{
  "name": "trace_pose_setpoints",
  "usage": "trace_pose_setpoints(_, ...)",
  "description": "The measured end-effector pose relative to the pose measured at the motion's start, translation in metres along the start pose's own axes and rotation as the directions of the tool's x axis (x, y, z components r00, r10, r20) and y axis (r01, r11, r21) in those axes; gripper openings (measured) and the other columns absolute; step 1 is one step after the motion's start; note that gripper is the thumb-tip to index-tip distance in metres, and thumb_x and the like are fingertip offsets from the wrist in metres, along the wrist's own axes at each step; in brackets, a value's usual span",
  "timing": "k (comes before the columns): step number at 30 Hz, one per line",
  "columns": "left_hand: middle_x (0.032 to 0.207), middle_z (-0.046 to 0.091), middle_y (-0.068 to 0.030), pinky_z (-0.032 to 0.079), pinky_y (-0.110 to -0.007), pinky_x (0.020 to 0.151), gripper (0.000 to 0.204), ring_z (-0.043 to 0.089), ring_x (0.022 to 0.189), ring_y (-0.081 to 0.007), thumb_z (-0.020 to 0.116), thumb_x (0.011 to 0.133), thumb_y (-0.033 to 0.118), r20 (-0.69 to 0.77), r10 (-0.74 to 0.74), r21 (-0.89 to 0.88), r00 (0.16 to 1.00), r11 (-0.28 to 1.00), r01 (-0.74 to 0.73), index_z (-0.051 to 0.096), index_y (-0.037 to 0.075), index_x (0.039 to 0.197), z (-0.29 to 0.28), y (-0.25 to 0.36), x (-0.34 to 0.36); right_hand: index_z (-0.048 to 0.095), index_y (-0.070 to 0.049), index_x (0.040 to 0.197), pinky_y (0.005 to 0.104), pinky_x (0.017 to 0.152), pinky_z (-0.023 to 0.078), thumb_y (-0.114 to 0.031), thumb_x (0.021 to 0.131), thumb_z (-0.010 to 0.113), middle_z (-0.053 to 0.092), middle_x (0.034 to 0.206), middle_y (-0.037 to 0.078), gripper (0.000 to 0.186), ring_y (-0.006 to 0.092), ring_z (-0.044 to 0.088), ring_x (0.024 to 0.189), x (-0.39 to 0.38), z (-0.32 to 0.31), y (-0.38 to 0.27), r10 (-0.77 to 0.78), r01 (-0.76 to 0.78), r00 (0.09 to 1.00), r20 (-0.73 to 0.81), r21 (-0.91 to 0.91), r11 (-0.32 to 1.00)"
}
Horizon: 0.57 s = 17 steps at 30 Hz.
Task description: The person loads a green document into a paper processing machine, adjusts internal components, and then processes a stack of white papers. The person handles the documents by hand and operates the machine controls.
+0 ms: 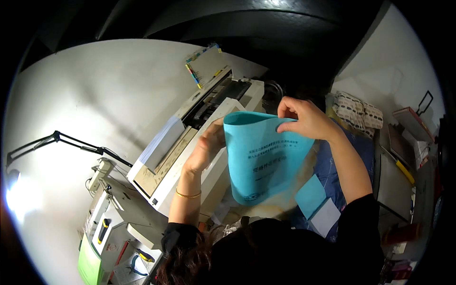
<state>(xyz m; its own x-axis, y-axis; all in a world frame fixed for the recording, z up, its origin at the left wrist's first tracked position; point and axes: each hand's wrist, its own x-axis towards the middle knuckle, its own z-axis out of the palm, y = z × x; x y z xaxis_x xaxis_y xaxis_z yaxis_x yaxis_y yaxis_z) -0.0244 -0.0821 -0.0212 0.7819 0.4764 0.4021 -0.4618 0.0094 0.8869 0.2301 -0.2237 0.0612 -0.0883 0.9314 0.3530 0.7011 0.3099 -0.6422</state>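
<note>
A turquoise printed paper cover (266, 156) is held up in front of me, bent into a loop at its top left with dark print on its front. My right hand (304, 118) pinches its upper edge between thumb and fingers. At the cover's left side is my left hand (207, 145), with a thin gold bangle on the wrist; its fingertips pass behind the paper and are partly hidden. Below and to the right, a turquoise sheet (311, 194) and a white sheet (325, 217) lie on a dark blue cloth (339, 168).
Behind the cover stands a long white machine (190, 142) with a stack of white paper (164, 140) on it. On the left are a lit lamp (16, 194) on a black arm, a box cutter (103, 231) and blue pliers (137, 266). Wrapped patterned bundles (358, 111) sit at right.
</note>
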Motion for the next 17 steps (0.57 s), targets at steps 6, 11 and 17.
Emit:
trace_pose_setpoints(6,0.105,0.065,-0.0108,0.05,-0.032,0.084,0.048,0.061,0.095,-0.017,0.075,0.082,0.018,-0.351,-0.078,0.239,0.933,0.956,0.17,0.054,-0.004,0.119,0.016,-0.02,0.003,0.055,-0.005,0.09,0.0272,0.07,0.047,-0.009,0.071,0.078,0.063,0.08,0.004,0.03,0.0124,0.06,0.076,0.004,0.001,0.004,0.058,-0.062,0.997,-0.052,-0.09,0.994)
trace_pose_setpoints(11,0.101,0.067,-0.0097,0.054,-0.033,0.08,0.035,0.064,0.088,-0.018,0.074,0.083,0.014,-0.449,-0.083,0.022,0.89,0.994,0.104,0.06,0.0,0.111,-0.003,-0.04,-0.013,0.06,-0.003,0.104,0.0302,0.077,0.051,-0.012,0.079,0.074,0.067,0.095,0.009,0.03,0.0168,0.064,0.088,-0.023,-0.013,0.046,0.247,-0.237,0.969,-0.005,0.271,0.933)
trace_pose_setpoints(17,0.104,0.067,-0.0104,0.054,-0.035,0.083,0.04,0.064,0.092,-0.0197,0.077,0.08,0.017,-0.466,-0.138,-0.03,0.874,0.99,0.14,0.06,0.002,0.114,0.001,-0.05,-0.017,0.062,-0.001,0.109,0.0278,0.084,0.048,-0.03,0.088,0.068,0.068,0.098,0.007,0.037,0.0102,0.059,0.088,-0.038,0.038,0.083,0.361,-0.31,0.922,-0.138,0.296,0.904)
